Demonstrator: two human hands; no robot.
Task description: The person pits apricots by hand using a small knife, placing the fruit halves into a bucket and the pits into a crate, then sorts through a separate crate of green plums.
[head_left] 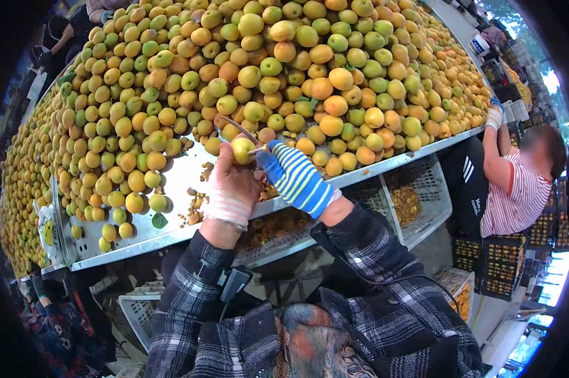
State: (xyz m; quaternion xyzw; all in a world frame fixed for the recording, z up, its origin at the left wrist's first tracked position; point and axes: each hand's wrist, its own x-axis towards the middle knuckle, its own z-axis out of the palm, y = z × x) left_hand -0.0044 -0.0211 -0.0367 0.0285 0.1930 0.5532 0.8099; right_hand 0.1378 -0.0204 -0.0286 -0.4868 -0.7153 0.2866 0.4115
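Gloved in white and pink with bare-looking fingers, my left hand (234,189) holds a yellow-green fruit (242,150) over the table's front edge. My right hand (297,176), in a blue, yellow and white striped glove, is closed beside that fruit around a thin curved tool (239,128), whose far end extends up and left past the fruit. Part of the tool's grip is hidden by my right fingers. A large heap of yellow, orange and green fruit (265,82) lies just beyond both hands. Small brown pieces (198,200) are scattered left of my left hand.
The metal table's rim (133,252) runs below the fruit. Under it are crates, one (432,195) holding orange pieces. A person in a striped shirt (514,195) sits at the right; other people work at the far left. Another crate (139,309) stands at lower left.
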